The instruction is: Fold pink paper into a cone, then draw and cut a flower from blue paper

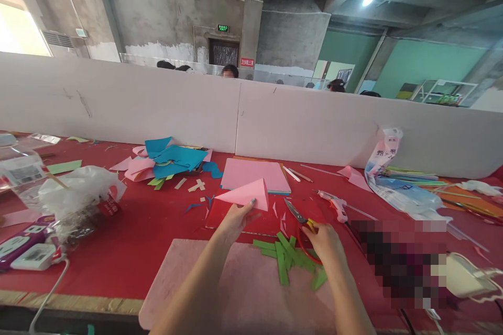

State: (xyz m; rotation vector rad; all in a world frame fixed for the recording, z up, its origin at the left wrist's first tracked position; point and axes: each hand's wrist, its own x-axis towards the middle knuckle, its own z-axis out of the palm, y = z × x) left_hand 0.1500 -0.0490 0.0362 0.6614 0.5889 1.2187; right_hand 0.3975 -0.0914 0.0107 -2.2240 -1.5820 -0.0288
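Note:
My left hand (pixel 234 220) pinches the lower edge of a folded pink paper triangle (pixel 247 193) and holds it up above the red table (pixel 129 241). My right hand (pixel 324 241) is closed around the red handles of a pair of scissors (pixel 298 215) lying on the table, blades pointing up and left. Several green paper strips (pixel 285 259) lie just below and between my hands, on a pale pink mat (pixel 236 293).
A stack of pink sheets (pixel 255 174) lies beyond my hands, with blue and pink scraps (pixel 168 159) to its left. A glue gun (pixel 334 204), plastic packets (pixel 389 178), a power strip (pixel 23 248) and a plastic bag (pixel 78 188) surround them. A white partition (pixel 236 110) backs the table; people sit behind it.

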